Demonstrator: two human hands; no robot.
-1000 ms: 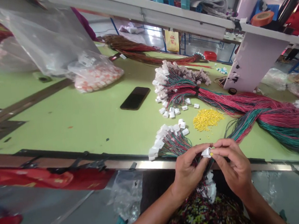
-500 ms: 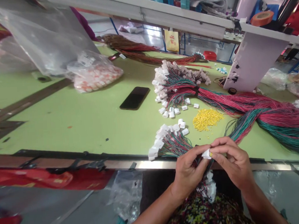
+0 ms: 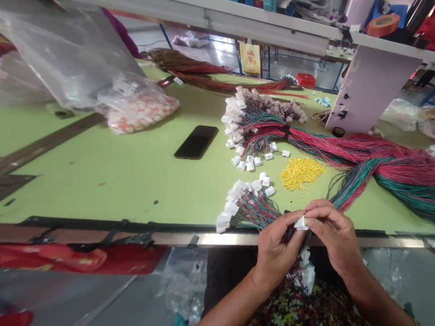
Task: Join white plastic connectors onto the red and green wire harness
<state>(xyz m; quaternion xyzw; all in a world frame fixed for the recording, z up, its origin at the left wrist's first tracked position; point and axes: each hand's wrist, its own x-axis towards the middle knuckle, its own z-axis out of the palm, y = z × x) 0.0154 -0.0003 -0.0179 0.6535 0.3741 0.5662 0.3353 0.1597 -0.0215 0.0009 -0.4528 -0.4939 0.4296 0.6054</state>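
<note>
At the table's front edge, my left hand (image 3: 275,251) pinches a white wire connector (image 3: 300,223) between thumb and fingers. Fingertips of my right hand (image 3: 334,231) are closed against the connector's right end, on a small yellow piece that is mostly hidden now. Below my hands, more white connectors (image 3: 307,274) on wires hang over my lap. To the left of my hands lies a bundle of wires with white connector ends (image 3: 237,196). Just beyond them is a heap of small yellow pieces (image 3: 301,173).
A large bundle of red and green wires (image 3: 391,169) stretches across the right side of the green table (image 3: 128,180). A black phone (image 3: 196,142) lies left of it. Behind are a plastic bag of orange and white parts (image 3: 141,108) and a purple upright panel (image 3: 372,88).
My right hand has shifted slightly left, closer against the connector. The yellow piece at its fingertips shows less than before. My left hand keeps its grip.
</note>
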